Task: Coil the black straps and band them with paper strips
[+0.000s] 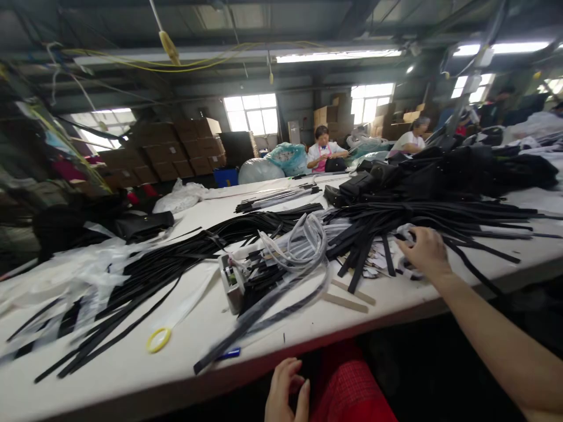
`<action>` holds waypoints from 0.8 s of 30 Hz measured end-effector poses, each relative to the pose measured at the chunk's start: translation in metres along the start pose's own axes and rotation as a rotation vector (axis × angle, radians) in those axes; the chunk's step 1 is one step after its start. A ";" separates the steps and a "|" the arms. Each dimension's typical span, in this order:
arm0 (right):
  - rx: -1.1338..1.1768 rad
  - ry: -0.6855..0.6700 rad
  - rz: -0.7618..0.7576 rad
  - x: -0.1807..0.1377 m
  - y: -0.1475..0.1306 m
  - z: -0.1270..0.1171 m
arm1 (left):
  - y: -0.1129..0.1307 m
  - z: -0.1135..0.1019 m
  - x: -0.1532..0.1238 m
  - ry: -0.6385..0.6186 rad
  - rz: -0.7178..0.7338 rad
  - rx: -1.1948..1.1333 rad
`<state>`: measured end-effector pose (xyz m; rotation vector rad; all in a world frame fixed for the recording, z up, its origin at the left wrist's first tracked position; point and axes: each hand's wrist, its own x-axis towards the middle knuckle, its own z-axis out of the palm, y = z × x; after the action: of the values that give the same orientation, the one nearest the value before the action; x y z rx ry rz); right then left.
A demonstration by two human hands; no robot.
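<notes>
Workshop windows and stacked cardboard boxes (176,146) are seen behind a long white desk (109,375). At the left of the desk, clear plastic wrapping (65,275) is spread beside a long sheaf of black straps (145,275), and a yellow ring (159,340) is laid near the front edge. Further along, a small grey box (231,284) is set upright among clear plastic loops (303,240).

The left hand (288,392) is held low, below the desk's front edge and beside red checked cloth (352,392); its fingers are loosely spread and nothing is gripped.

To the right, a fanned bundle of black strips (396,220) is spread across the desk. The right hand (424,252) is stretched out onto the near edge of this bundle, palm down, with the fingers bent over a white loop (407,268). Whether the loop is actually clamped cannot be told. The loop is thus touched by the right hand and kept well apart from the left.

Behind the bundle, black bags (461,164) are heaped, and two seated people (323,149) are visible far back.
</notes>
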<state>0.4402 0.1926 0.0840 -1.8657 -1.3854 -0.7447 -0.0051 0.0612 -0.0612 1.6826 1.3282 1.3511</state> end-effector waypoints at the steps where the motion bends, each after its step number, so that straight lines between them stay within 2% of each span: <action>1: 0.038 0.037 -0.038 0.005 -0.003 0.002 | 0.003 0.000 0.000 -0.015 -0.008 -0.004; 3: 0.173 0.023 -0.132 -0.003 -0.023 0.010 | 0.009 -0.001 -0.001 -0.038 -0.038 -0.009; 6: 0.405 -0.214 -0.190 -0.048 -0.071 0.031 | 0.022 -0.009 0.001 -0.111 -0.088 -0.003; 9: 0.621 -0.552 -0.062 -0.096 -0.117 0.059 | 0.035 -0.022 0.005 -0.194 -0.120 0.028; 11: 0.697 -0.692 0.048 -0.110 -0.140 0.079 | 0.040 -0.030 0.006 -0.207 -0.146 0.056; 13: 0.692 -0.723 0.154 -0.107 -0.156 0.101 | 0.043 -0.037 0.006 -0.196 -0.172 0.077; 16: 0.620 -0.703 0.370 -0.081 -0.171 0.136 | 0.044 -0.043 0.002 -0.169 -0.193 0.095; 19: 0.585 -0.747 0.568 -0.055 -0.182 0.163 | 0.041 -0.047 -0.003 -0.156 -0.183 0.101; 21: 0.585 -0.799 0.655 -0.044 -0.186 0.172 | 0.038 -0.050 -0.005 -0.162 -0.160 0.101; 24: 0.597 -0.841 0.732 -0.035 -0.188 0.173 | 0.031 -0.054 -0.006 -0.180 -0.111 0.097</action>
<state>0.2581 0.3475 -0.0110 -2.0006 -1.0268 0.8157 -0.0463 0.0387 -0.0195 1.7233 1.3791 1.0610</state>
